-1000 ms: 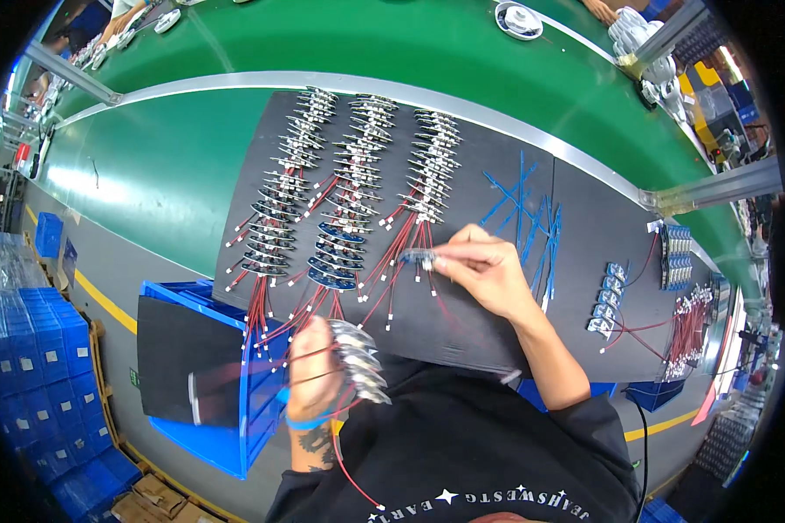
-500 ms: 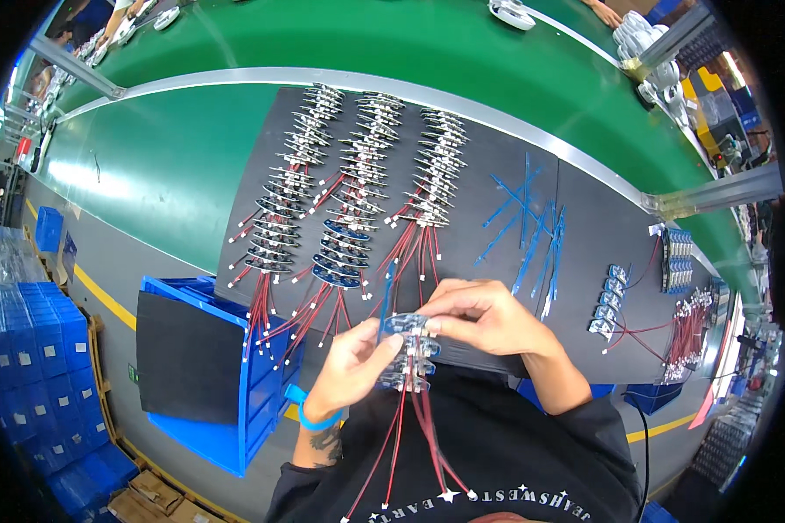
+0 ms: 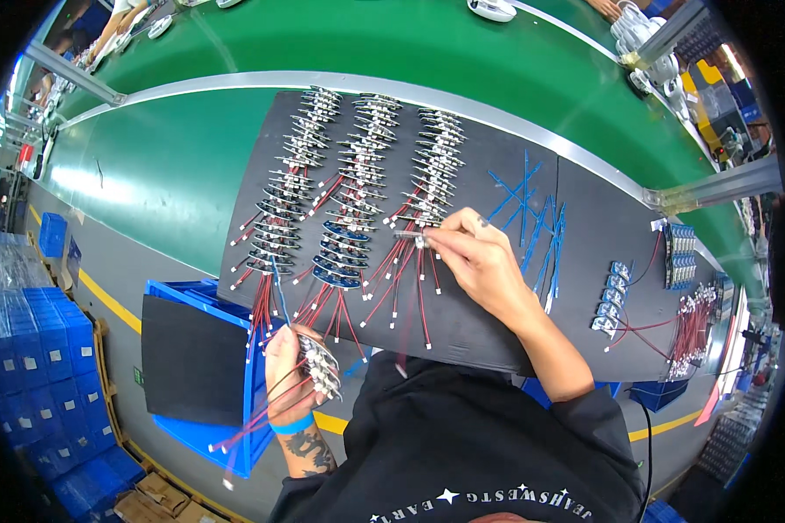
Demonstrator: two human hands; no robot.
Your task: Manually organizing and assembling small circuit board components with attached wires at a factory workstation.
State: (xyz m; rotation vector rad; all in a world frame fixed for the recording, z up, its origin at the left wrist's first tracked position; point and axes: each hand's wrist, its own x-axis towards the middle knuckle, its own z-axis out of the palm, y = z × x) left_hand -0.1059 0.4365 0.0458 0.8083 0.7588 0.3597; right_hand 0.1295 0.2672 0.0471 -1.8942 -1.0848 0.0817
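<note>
At the lower left, my left hand (image 3: pixel 285 375) is closed around a stack of small curved circuit boards (image 3: pixel 323 370) with red wires trailing from it. A thin blue strip (image 3: pixel 281 292) sticks up from the same hand. Over the near end of the third board row (image 3: pixel 439 161), my right hand (image 3: pixel 480 257) pinches a single small circuit board (image 3: pixel 407 234) between thumb and fingers. Red wires with white plugs (image 3: pixel 425 305) hang below that row. To its left lie two more rows, a left row (image 3: pixel 276 213) and a middle row (image 3: pixel 342 253).
A dark mat (image 3: pixel 471 327) covers the green table. Loose blue strips (image 3: pixel 545 235) lie right of the rows. Farther right are a short board group (image 3: pixel 610 296), another board stack (image 3: pixel 680 257) and a red wire bundle (image 3: pixel 691 331). A blue bin (image 3: pixel 257 383) stands left of me.
My hands have come apart. The left moved left and down with the board stack and blue strip; the right moved up to the third row with one board.
</note>
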